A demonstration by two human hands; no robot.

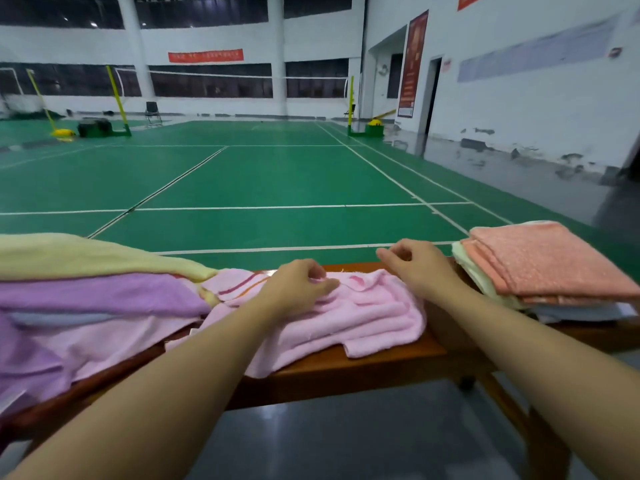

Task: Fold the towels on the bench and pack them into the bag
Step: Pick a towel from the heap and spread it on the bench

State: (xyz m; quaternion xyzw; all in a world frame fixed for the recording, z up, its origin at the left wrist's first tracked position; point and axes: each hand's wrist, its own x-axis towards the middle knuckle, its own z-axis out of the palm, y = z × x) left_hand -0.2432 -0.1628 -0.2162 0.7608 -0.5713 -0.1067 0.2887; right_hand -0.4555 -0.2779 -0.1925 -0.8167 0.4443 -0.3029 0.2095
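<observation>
A light pink towel [363, 317] lies crumpled in the middle of the brown wooden bench [346, 372]. My left hand [298, 285] rests on it with fingers curled, pinching the cloth near its far edge. My right hand [419, 265] hovers over the towel's far right corner with fingers loosely curled; whether it holds the cloth is unclear. A loose heap of unfolded towels [86, 299], yellow, purple and pink, fills the bench's left part. A folded stack topped by a salmon towel [547, 265] sits on the right. No bag is in view.
Beyond the bench spreads a green badminton court [263, 178] with white lines, net posts and a net at the back. A white wall with a dark doorway [433, 95] runs along the right. Grey floor [346, 438] lies below the bench.
</observation>
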